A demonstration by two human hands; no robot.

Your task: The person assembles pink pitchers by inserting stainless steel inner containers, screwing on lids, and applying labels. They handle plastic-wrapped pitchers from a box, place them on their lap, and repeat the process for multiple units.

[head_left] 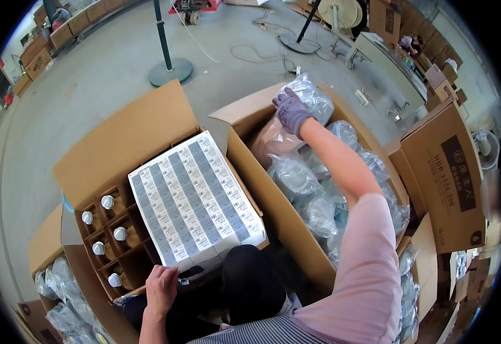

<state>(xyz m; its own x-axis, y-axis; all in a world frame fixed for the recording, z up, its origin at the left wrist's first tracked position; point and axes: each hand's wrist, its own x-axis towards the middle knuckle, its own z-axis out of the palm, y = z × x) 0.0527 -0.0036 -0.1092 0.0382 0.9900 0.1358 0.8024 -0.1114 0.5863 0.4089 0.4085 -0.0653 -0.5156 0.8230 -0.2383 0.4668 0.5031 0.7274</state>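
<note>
My right hand (291, 112), in a grey-purple glove, reaches to the far end of a long open carton (296, 235). Its fingers are bent round the edge of a clear plastic-wrapped bundle (312, 98). More clear plastic bags (296, 175) fill that carton; their contents are hard to make out. My left hand (161, 286) is bare, with fingers pinched together beside the near edge of a label sheet (190, 195). Whatever they pinch is too small to tell. The sheet lies across a divided carton (127, 140), where several white-capped bottles (120, 233) stand in the left compartments.
Another carton of plastic-wrapped items (67, 286) stands at the lower left. To the right are a tall printed carton (442, 178) and more bagged items (408, 292). Beyond are a green pole base (171, 72), a black stand base (299, 43), floor cables (256, 53) and a table (385, 71).
</note>
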